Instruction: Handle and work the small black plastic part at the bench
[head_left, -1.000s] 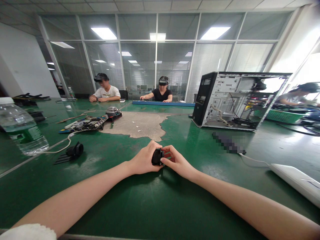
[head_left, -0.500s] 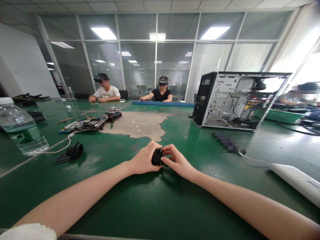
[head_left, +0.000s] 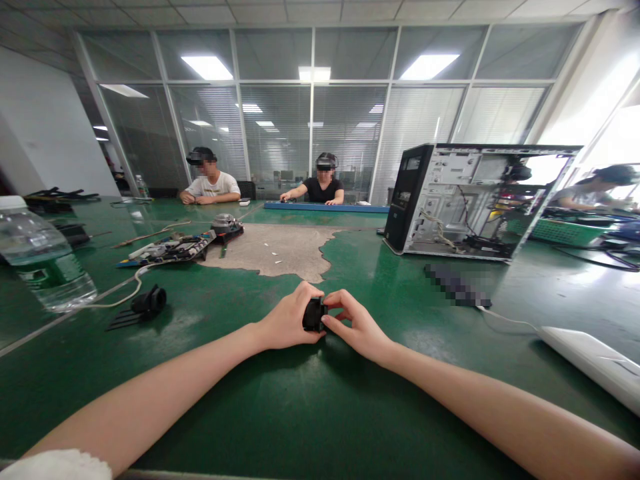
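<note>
A small black plastic part (head_left: 313, 316) is held just above the green table, at the centre of the view. My left hand (head_left: 290, 316) wraps round its left side, thumb below and fingers above. From the right, my right hand (head_left: 354, 325) pinches the part's edge between thumb and fingertips. The fingers cover much of the part, so its exact kind cannot be made out. Left of my hands, a black part with a round collar and long prongs (head_left: 150, 301) lies on the table.
An opened computer case (head_left: 460, 200) stands at the right, behind a dark pixelated object (head_left: 456, 285) and a white power-bank-like box (head_left: 590, 363). At the left are a water bottle (head_left: 47, 260) and a circuit board (head_left: 170, 250). Two people (head_left: 325, 187) sit across the table; another is far right.
Both hands keep almost the same grip on the small black part. Only a very slight shift of the right fingers shows.
</note>
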The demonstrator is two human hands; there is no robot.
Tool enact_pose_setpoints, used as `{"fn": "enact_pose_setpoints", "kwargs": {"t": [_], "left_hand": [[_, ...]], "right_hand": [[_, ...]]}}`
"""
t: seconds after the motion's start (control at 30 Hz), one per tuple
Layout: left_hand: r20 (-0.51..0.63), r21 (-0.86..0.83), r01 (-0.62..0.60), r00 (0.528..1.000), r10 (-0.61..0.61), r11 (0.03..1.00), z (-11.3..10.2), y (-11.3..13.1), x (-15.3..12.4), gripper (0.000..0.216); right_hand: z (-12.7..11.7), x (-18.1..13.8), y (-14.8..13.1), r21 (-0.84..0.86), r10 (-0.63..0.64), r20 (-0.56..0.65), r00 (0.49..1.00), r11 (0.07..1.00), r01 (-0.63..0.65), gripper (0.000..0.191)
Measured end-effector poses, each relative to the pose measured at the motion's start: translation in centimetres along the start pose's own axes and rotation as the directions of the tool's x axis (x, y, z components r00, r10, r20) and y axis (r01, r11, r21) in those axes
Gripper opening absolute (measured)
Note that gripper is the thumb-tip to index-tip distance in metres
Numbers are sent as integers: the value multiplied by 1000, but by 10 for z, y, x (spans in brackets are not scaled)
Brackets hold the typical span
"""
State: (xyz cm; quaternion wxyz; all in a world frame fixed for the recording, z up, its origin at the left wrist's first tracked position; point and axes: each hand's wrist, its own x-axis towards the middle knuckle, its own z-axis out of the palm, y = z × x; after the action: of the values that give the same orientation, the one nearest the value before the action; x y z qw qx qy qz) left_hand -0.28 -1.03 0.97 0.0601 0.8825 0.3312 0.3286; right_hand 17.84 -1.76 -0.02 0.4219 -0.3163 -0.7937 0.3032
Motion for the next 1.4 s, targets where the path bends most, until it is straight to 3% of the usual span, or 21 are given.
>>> {"fn": "enact_pose_setpoints", "kwargs": {"t": [0.27,0.57,0.87,0.97,1.17,1.4], "left_hand": [[-9,-14,-5,1000,5,1000,0,0,0,52],[-8,1,11,1000,-11,1000,1,0,0,53],[5,-2,-6,1000,6,1000,-1,0,1,53],[5,-7,-6,1000,6,1000,-1,0,1,53],[-6,-5,-5,1000,4,1000,1,0,0,54],[5,-4,-2,1000,2,1000,0,0,1,53]], "right_hand": [[1,2,3,161,150,89,985,973,-163,23],[-1,0,-2,-16,-29,9,1000,999,29,17],[1,2,3,133,150,79,985,978,-160,22],[1,1,1,120,132,79,988,983,-141,22],[0,-1,-2,-9,-16,13,1000,1000,16,20],[0,1,-1,78,119,50,992,989,-123,19]]}}
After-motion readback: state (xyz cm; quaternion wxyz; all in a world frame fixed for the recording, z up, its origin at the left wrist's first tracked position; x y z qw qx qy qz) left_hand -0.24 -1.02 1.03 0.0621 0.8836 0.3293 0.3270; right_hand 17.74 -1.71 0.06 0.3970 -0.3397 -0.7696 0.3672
